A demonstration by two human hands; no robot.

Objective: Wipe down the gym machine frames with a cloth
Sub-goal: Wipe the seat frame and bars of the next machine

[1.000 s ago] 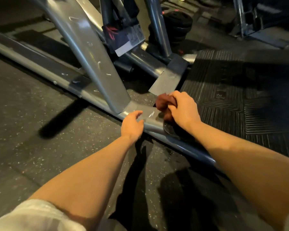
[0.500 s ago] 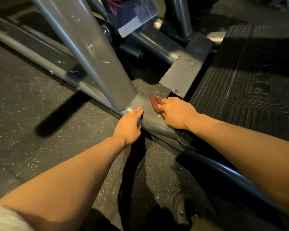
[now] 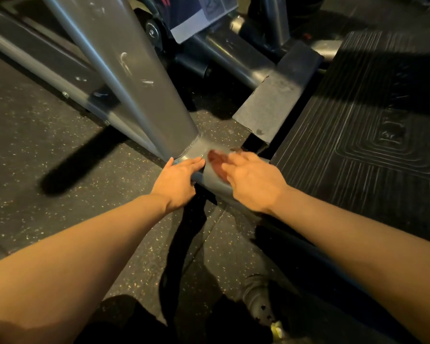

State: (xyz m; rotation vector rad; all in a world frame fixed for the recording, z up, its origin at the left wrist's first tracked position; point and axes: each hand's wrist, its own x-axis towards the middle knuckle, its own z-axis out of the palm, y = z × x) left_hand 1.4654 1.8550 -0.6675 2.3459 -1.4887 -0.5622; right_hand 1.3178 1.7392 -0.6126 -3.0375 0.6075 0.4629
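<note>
A thick grey upright (image 3: 134, 78) of the gym machine frame slants down to a welded joint on the low base rail (image 3: 211, 180) at floor level. My right hand (image 3: 253, 181) holds a dark red cloth (image 3: 216, 161) against the rail just right of that joint; the cloth is blurred and mostly under my fingers. My left hand (image 3: 178, 178) rests on the rail beside it, fingers straight and touching the metal at the foot of the upright.
A ribbed black rubber platform (image 3: 370, 135) fills the right side. A dark metal foot plate (image 3: 276, 103) lies behind the joint, with more frame tubes (image 3: 224, 58) beyond. Speckled rubber floor (image 3: 47, 150) spreads left. My shoe (image 3: 261, 304) shows below.
The view has closed in on the joint. My right hand slid the cloth left along the rail toward the upright's foot. My left hand stays on the rail.
</note>
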